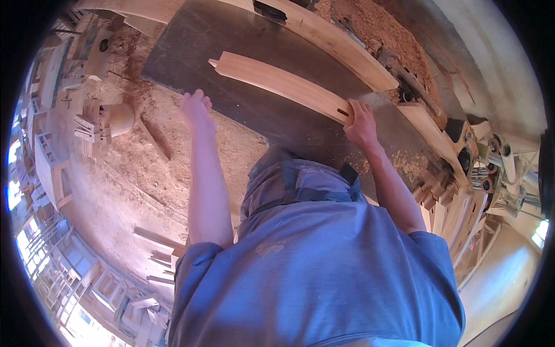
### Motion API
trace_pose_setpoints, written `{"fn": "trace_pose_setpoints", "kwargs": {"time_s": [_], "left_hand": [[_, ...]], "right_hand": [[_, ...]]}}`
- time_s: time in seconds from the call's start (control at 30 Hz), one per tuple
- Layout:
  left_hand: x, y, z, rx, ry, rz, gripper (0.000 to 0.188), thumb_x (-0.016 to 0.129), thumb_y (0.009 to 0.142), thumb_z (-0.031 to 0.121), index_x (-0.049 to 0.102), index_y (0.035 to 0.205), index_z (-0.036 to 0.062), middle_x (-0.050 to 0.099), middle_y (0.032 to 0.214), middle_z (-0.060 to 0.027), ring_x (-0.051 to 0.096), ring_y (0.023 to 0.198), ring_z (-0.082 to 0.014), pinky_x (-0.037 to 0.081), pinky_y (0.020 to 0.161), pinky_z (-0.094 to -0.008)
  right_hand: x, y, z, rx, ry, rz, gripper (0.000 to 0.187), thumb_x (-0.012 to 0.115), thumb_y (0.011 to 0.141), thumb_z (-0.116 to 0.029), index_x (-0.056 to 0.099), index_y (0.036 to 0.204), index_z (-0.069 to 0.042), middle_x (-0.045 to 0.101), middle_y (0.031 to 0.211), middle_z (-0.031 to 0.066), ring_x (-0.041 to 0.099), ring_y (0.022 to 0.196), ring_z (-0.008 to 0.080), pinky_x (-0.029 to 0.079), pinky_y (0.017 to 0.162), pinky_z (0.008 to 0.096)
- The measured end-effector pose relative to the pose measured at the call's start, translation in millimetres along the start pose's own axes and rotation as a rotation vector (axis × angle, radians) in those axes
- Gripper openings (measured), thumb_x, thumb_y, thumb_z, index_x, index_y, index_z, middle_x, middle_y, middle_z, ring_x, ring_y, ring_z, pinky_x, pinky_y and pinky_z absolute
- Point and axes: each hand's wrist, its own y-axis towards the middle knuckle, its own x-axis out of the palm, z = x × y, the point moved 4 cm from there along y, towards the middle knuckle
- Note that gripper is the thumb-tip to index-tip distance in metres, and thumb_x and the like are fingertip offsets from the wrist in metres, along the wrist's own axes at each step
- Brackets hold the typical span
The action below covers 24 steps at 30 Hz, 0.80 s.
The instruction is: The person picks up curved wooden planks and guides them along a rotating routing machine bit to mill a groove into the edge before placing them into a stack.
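Observation:
A pale wooden rail [283,84] lies slantwise on the dark flat machine table [185,46]. Its far left end narrows to a tenon, and a dark slot shows close to its right end. My right hand [361,122] is closed around that right end, fingers on top. Off the table's near left edge, my left hand [196,109] is held in the air with loosely bent fingers, apart from the rail. Nothing shows in it.
A long wooden fence [335,43] runs along the table's far side, with sawdust heaped [376,29] behind it. Stacked wooden pieces [448,202] stand close by my right. At the left, a round stump [120,118] and wood blocks [88,128] sit on the sawdust-covered floor.

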Motion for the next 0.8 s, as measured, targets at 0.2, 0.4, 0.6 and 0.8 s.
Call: {"fn": "trace_pose_setpoints", "kwargs": {"time_s": [0.2,0.4,0.6,0.8], "left_hand": [[2.9,-76.3,-33.9,-0.02,0.003,0.004,0.057,0.063,0.092,0.004,0.043,0.144,-0.0079,0.062,0.108,-0.0127,0.063,0.087,-0.0183,0.054,0.078,-0.0322],[-0.6,-106.3,-30.1,0.042,0.042,0.018,0.065,0.063,0.091,0.003,0.036,0.149,-0.0102,0.063,0.11,-0.0143,0.064,0.09,-0.0186,0.054,0.078,-0.0311],[-0.5,-92.9,-27.3,0.142,0.061,-0.038,0.074,0.063,0.093,0.007,0.024,0.154,-0.0083,0.062,0.12,-0.0201,0.064,0.103,-0.0262,0.053,0.088,-0.0371],[48.5,-68.3,-10.8,0.262,0.065,0.045,0.071,0.064,0.09,0.005,0.031,0.151,-0.0128,0.06,0.102,-0.005,0.058,0.091,-0.0145,0.048,0.084,-0.0284]], "right_hand": [[-6.2,1.8,9.6,-0.055,0.02,-0.07,0.034,0.059,0.085,-0.001,0.059,0.119,-0.001,0.064,0.111,0.0199,0.056,0.108,0.0429,0.047,0.095,0.0477],[-4.6,-32.1,-6.4,-0.227,-0.091,0.108,0.056,0.066,0.075,0.0,0.053,0.13,-0.001,0.059,0.124,0.0179,0.054,0.116,0.0401,0.044,0.103,0.049],[4.7,-43.8,-5.7,-0.264,-0.064,0.142,0.065,0.064,0.075,0.003,0.049,0.138,-0.001,0.052,0.135,0.0189,0.049,0.125,0.0395,0.039,0.109,0.0499],[0.6,-40.8,-4.3,-0.274,0.021,0.096,0.071,0.066,0.07,0.003,0.048,0.139,0.0,0.052,0.136,0.0195,0.049,0.127,0.0401,0.039,0.109,0.0526]]}}
